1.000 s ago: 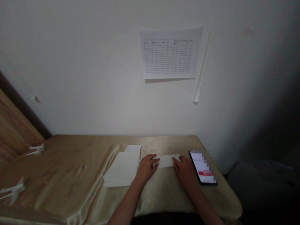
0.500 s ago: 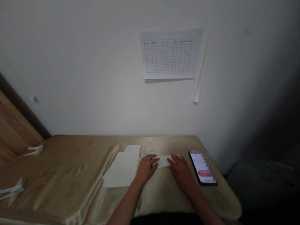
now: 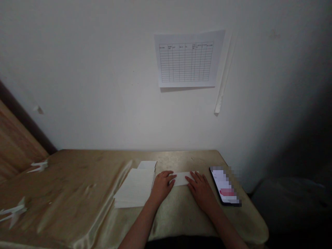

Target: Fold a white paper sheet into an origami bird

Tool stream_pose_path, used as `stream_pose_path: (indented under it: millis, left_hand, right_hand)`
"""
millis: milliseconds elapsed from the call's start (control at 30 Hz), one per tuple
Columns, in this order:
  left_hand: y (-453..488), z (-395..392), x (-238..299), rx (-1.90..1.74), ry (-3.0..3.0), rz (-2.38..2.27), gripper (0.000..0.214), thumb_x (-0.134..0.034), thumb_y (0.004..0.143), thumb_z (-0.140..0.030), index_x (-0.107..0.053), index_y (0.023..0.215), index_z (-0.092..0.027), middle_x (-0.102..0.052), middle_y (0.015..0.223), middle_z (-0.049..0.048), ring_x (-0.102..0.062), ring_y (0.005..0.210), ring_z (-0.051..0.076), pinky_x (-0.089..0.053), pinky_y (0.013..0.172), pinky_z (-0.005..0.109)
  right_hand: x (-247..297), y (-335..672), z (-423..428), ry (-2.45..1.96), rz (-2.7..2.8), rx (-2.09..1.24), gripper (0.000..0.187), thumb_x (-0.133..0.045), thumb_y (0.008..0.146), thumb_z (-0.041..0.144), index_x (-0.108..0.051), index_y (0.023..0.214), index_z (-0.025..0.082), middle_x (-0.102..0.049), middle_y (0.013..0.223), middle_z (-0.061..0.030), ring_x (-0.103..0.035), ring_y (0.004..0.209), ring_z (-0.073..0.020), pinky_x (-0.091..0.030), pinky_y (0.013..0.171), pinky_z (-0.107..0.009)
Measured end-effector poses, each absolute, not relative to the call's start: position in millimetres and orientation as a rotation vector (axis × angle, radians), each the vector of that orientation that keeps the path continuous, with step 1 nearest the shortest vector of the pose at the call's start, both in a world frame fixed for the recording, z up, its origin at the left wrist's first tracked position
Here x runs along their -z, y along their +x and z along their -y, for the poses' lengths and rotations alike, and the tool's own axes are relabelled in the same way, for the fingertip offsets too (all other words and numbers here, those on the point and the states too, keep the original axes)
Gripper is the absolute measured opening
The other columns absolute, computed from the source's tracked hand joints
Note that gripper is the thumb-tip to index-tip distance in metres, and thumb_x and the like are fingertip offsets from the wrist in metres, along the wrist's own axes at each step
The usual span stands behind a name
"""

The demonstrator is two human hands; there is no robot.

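Note:
A narrow folded strip of white paper (image 3: 181,179) lies on the table between my hands. My left hand (image 3: 162,186) rests on its left end, fingers curled down on the paper. My right hand (image 3: 199,189) lies flat over the strip's right part, fingers stretched out and pressing it down. To the left of my left hand sits a stack of white sheets (image 3: 136,188), with a smaller white sheet (image 3: 147,165) behind it.
A lit phone (image 3: 224,186) lies right of my right hand near the table's edge. Folded white paper shapes (image 3: 38,166) (image 3: 14,211) sit at the far left of the glossy tan table (image 3: 77,193). A printed grid sheet (image 3: 187,59) hangs on the wall.
My right hand has slid left along the paper strip, covering its right end; less of the strip shows. My left hand has stayed in place.

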State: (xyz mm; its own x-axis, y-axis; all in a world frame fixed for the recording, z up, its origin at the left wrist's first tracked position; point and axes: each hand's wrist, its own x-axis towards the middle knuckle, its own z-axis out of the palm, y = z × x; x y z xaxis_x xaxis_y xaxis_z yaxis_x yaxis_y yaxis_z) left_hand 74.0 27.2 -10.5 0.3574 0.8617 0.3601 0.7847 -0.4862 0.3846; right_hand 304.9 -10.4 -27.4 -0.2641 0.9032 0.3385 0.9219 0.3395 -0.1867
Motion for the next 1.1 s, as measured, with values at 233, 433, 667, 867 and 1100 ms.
stream_pose_path:
  millis: [233, 433, 667, 867, 1100]
  left_hand:
    - [73.6, -28.3, 11.8, -0.813, 2.446, -1.496, 0.029, -0.062, 0.089, -0.022, -0.075, 0.113, -0.03, -0.069, 0.125, 0.0052, -0.061, 0.117, 0.026, -0.048, 0.103, 0.046]
    - [73.9, -28.2, 11.6, -0.799, 2.457, -1.505, 0.028, -0.061, 0.089, -0.023, -0.074, 0.113, -0.029, -0.069, 0.124, 0.0051, -0.061, 0.117, 0.025, -0.048, 0.102, 0.045]
    - [74.4, -28.0, 10.2, -0.791, 2.433, -1.507, 0.028, -0.061, 0.089, -0.023, -0.074, 0.113, -0.029, -0.069, 0.124, 0.0052, -0.061, 0.117, 0.025, -0.047, 0.103, 0.045]
    - [74.5, -27.4, 8.2, -0.783, 2.445, -1.512, 0.028, -0.061, 0.089, -0.022, -0.074, 0.113, -0.029, -0.069, 0.124, 0.0052, -0.061, 0.117, 0.025, -0.048, 0.102, 0.044]
    - [74.1, -27.4, 9.6, -0.775, 2.451, -1.521, 0.028, -0.061, 0.09, -0.022, -0.074, 0.114, -0.029, -0.069, 0.124, 0.0047, -0.061, 0.117, 0.024, -0.048, 0.103, 0.044]
  right_hand:
    - [24.2, 304.9, 11.6, -1.63, 2.23, 0.049, 0.04, -0.038, 0.101, 0.036, -0.052, 0.139, 0.037, -0.048, 0.15, -0.0029, -0.038, 0.142, -0.0271, -0.028, 0.116, -0.053]
    - [24.8, 304.3, 11.0, -1.636, 2.227, 0.054, 0.04, -0.037, 0.101, 0.037, -0.052, 0.139, 0.037, -0.049, 0.15, -0.0034, -0.039, 0.142, -0.0276, -0.029, 0.115, -0.053]
    - [23.4, 304.9, 12.4, -1.614, 2.205, 0.098, 0.04, -0.04, 0.1, 0.035, -0.053, 0.138, 0.034, -0.051, 0.147, -0.0044, -0.042, 0.139, -0.026, -0.031, 0.114, -0.051]
    - [22.2, 308.4, 15.0, -1.598, 2.117, 0.199, 0.038, -0.039, 0.099, 0.026, -0.064, 0.128, 0.026, -0.061, 0.136, -0.0061, -0.051, 0.13, -0.0248, -0.033, 0.113, -0.046]
    - [22.8, 308.2, 16.1, -1.646, 2.079, 0.206, 0.037, -0.041, 0.097, 0.023, -0.067, 0.124, 0.024, -0.065, 0.13, -0.0057, -0.055, 0.124, -0.025, -0.037, 0.109, -0.044]
